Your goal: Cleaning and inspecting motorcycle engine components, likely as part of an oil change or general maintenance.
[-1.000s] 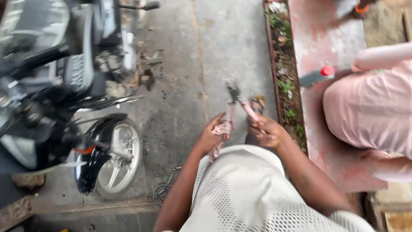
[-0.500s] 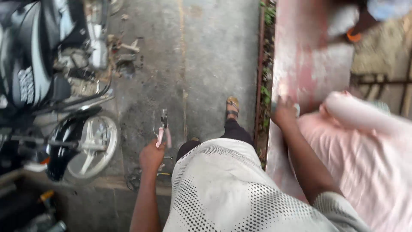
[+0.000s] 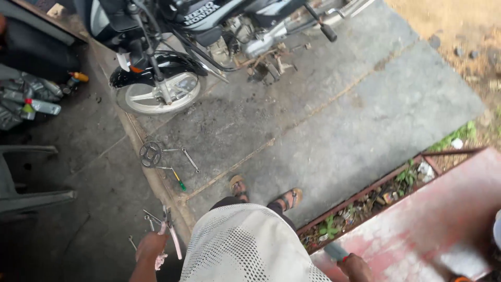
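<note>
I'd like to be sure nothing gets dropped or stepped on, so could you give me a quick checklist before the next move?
1. Left hand grips the pink-handled pliers: ok.
2. Right hand holds a grey-handled tool; grip partly out of frame: cannot tell.
3. Sandalled feet flat on the concrete: ok.
4. Floor by the feet free of tools: not ok; spanners, a green-handled screwdriver and a sprocket lie close.
5. Motorcycle standing steady: cannot tell.
</note>
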